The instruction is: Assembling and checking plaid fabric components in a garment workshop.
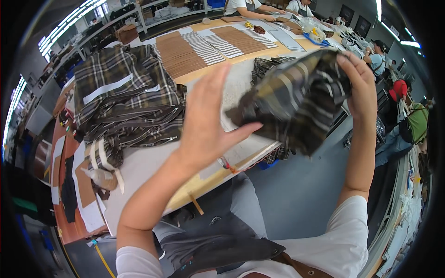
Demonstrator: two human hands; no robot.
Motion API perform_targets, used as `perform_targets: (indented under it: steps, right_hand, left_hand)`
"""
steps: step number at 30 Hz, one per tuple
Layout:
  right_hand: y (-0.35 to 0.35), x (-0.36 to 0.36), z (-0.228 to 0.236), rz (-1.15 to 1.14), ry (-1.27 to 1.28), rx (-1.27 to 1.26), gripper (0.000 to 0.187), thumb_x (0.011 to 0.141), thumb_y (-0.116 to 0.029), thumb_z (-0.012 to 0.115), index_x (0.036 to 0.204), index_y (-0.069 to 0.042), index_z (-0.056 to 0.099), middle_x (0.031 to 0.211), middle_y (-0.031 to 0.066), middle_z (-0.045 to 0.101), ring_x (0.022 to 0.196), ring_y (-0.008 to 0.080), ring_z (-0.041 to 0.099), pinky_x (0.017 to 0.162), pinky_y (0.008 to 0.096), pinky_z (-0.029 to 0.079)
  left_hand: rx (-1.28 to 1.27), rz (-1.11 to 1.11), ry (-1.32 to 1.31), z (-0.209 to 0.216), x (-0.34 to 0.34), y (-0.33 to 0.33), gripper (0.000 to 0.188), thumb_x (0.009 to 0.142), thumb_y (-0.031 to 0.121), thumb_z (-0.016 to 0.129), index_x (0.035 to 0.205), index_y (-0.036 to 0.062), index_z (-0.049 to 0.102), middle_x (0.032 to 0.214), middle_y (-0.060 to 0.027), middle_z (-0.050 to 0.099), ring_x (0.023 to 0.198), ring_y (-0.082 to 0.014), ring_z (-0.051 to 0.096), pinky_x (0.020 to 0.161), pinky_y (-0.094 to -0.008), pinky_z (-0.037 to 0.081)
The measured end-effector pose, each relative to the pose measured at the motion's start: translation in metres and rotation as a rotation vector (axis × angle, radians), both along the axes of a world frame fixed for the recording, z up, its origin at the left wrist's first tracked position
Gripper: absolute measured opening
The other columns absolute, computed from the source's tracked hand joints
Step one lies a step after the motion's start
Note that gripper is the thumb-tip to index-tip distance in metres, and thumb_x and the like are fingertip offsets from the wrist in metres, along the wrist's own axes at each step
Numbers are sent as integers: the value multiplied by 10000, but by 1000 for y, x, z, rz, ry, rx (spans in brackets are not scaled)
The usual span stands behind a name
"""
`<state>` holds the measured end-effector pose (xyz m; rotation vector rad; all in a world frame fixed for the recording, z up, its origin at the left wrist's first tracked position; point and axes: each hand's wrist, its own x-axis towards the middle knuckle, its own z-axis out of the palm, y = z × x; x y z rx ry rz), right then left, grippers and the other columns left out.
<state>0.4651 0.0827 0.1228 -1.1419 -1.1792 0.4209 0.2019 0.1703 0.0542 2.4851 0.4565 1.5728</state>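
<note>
A dark plaid cloth piece [296,97], with olive, black and white checks, hangs in the air over the table's right edge, blurred by motion. My right hand [361,81] is closed on its upper right corner, the thumb and fingers pinching the fabric. Opposite it, my left hand [204,120] is open, fingers stretched upward and thumb pointing right. That thumb overlaps the cloth's lower left edge; whether it touches cannot be told. Left of this hand lies a thick stack of folded plaid cloth [125,92] with white strips on it. More plaid fabric [266,67] lies on the table behind the held piece.
The pale worktable [143,176] carries a plastic bottle [103,179] and a white-banded plaid bundle [103,155] near its left side. Rows of brown and white strips [181,53] lie farther back. Co-workers [250,8] stand at the far end; another person in green [417,123] is at right.
</note>
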Motion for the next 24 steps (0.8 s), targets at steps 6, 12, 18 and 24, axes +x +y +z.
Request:
perform_targets:
  steps: [6,12,18,24]
  right_hand:
    - [-37,-29,-73,239,78,-439,185,846,-127,551,979,-1,577,860,3,600,824,74,528,737,212,411]
    - [-90,-127,-131,526,-168,-109,638,752,-332,643,1249,-23,390,1271,107,393,1220,226,347,1014,362,249]
    - [-147,-234,-179,586,-634,102,1046,520,-248,832,1344,-94,208,1361,240,187,1238,427,243,999,485,250]
    - [-145,-246,-211,326,-503,146,549,638,104,623,1147,-15,455,1055,165,535,945,281,559,757,299,466]
  left_hand:
    - [-943,-280,-117,-1,-45,-90,259,856,170,565,980,-57,587,847,-88,645,715,-86,555,605,-243,458]
    - [-1709,-248,-688,-45,-98,-123,250,869,154,498,1025,-41,514,911,-120,617,781,-196,616,672,-321,511]
    - [-1696,-393,-1155,-84,-142,-151,272,857,103,385,1077,-43,449,1033,-200,560,937,-307,575,808,-448,493]
    - [-1643,-445,-1443,-105,-207,-174,246,812,79,493,1038,-17,477,1029,-150,570,952,-284,565,810,-428,502]
